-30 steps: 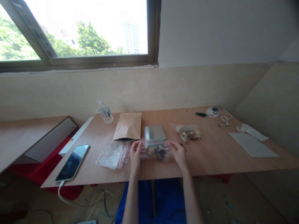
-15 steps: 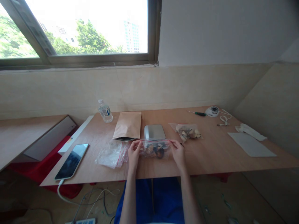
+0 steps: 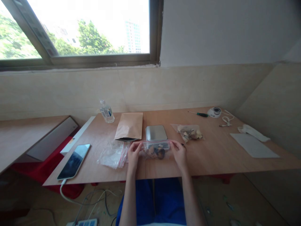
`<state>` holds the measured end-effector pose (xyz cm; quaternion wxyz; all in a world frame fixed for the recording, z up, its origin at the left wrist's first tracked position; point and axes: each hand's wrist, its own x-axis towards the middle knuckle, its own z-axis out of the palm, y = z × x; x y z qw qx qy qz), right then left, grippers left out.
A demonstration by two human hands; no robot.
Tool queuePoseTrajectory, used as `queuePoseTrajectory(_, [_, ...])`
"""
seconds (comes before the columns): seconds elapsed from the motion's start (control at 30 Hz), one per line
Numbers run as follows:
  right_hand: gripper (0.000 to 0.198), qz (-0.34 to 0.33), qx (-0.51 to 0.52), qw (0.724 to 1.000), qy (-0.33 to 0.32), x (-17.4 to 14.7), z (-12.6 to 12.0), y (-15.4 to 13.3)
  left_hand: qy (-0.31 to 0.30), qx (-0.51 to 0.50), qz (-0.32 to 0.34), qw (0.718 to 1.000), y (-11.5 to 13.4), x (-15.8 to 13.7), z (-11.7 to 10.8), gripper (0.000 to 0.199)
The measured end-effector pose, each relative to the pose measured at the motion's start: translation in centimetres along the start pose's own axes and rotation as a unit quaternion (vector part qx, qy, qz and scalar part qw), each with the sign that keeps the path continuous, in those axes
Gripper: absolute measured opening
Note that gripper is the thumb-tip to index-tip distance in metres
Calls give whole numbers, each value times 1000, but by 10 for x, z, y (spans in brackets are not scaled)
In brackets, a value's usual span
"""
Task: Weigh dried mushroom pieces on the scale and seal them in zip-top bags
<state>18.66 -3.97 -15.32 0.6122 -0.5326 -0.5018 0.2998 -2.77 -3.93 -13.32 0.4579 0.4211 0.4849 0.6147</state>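
Between my two hands is a clear zip bag (image 3: 154, 150) with a red seal line along its top edge and brown and dark dried pieces inside. My left hand (image 3: 134, 153) pinches its top left corner, and my right hand (image 3: 178, 153) pinches the top right. Just behind it lies a flat silver scale (image 3: 155, 132), partly seen through the bag's top. A pile of clear zip bags (image 3: 113, 156) rests left of my left hand. Behind that pile, a brown paper pouch (image 3: 129, 125) lies with its dark mouth facing me. Another filled zip bag (image 3: 189, 133) sits to the right.
A phone (image 3: 74, 161) with a white cable lies at the table's left edge. At the back left stands a plastic bottle (image 3: 107, 112). To the right are a screwdriver (image 3: 199, 114), a white dome camera (image 3: 214, 112), a white sheet (image 3: 254, 145) and a white cloth (image 3: 254, 133).
Both hands keep their pinch on the bag's top corners, with only slight movement. The whole view has shifted a little; the things on the table stay in place.
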Motion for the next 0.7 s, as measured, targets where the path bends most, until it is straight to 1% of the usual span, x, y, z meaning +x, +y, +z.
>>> queuePoseTrajectory(0.27, [32,-3,-7,1000,11,-2,0,-2,3,3,21,1000,0,-2,-5,23])
queuePoseTrajectory(0.4, [30,-4,17,1000,18,-3,3,-5,5,0,27,1000,-1,-2,-4,23])
queuePoseTrajectory(0.47, [30,8,38,999,14,-3,5,-7,-11,-7,16,1000,-3,-1,-4,25])
queuePoseTrajectory(0.53, [31,35,62,997,0,-4,7,-8,-24,-16,3,1000,-5,-1,-4,26])
queuePoseTrajectory(0.6, [33,62,83,994,-17,-6,7,-9,-29,-21,-2,999,-7,-1,-4,26])
queuePoseTrajectory(0.7, [31,83,100,991,-39,-12,6,-13,-23,-19,3,1000,-10,-5,-6,25])
